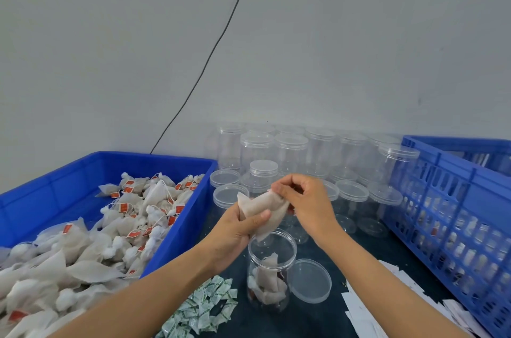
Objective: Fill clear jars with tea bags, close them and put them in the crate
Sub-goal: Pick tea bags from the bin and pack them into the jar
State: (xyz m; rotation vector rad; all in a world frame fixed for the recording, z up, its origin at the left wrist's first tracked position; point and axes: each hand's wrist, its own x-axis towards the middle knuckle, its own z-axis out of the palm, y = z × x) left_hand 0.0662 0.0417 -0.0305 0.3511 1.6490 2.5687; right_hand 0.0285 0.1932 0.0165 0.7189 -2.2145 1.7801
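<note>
The open jar (pixel 269 271) just below the fingers is partly filled; its lid (pixel 311 281) lies touching it on the right. Both hands clamp 1 tea bag (pixel 262 216): left hand (pixel 235 232) curled round it, right hand (pixel 307 199) pinching its top. Left of the fingers, the blue bin (pixel 179 229) holds many bags. The crate (pixel 442 199) on the right seems to hold filled jars; empty capped jars (pixel 290 152) wait beyond.
</note>
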